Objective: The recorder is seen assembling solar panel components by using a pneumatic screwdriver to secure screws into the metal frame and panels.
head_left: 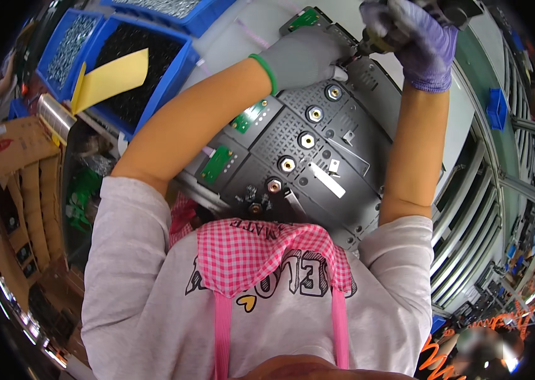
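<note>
My right hand (431,49), in a purple glove, grips a dark power screwdriver (378,42) at the far right of the workpieces. Its bit points left and down toward a black panel (378,85). My left hand (312,58), in a grey glove with a green cuff, rests on the panels beside the bit. Its fingers are drawn together there, and whatever they pinch is hidden. Toward me runs a row of black units with brass fittings in hex nuts (307,140). Green circuit boards (218,163) sit on their left side. A white strip (327,180) lies on top.
Blue bins stand at the far left: one (182,69) holds black screws with a yellow card (115,79) across it, another (44,66) holds silvery pieces. Cardboard boxes (11,149) are stacked left of the table. Metal roller rails (470,218) run along the right.
</note>
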{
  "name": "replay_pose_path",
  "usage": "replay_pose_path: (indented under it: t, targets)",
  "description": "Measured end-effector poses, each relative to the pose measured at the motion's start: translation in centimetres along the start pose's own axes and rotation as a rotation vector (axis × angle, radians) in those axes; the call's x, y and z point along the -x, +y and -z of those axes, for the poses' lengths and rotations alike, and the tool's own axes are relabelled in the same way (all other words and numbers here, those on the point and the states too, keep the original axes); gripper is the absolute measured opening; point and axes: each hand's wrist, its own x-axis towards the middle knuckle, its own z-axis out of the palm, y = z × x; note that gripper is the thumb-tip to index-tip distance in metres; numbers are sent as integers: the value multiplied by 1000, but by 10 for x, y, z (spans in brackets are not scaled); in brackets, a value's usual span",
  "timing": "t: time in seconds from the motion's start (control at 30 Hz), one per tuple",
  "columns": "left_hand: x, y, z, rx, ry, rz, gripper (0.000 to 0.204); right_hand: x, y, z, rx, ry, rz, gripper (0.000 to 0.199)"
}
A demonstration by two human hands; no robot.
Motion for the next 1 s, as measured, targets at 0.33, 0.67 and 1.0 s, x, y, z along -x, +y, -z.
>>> replay_pose_path:
  t: [0.33,0.67,1.0]
  targets:
    - [183,86,70,300,-351,-98,16,100,-97,4,36,-184,470,39]
    - [210,92,52,6,-242,-168,16,152,-115,-52,69,-113,501,43]
    - [176,129,61,891,84,325,21,137,-106,-79,-241,-351,432,40]
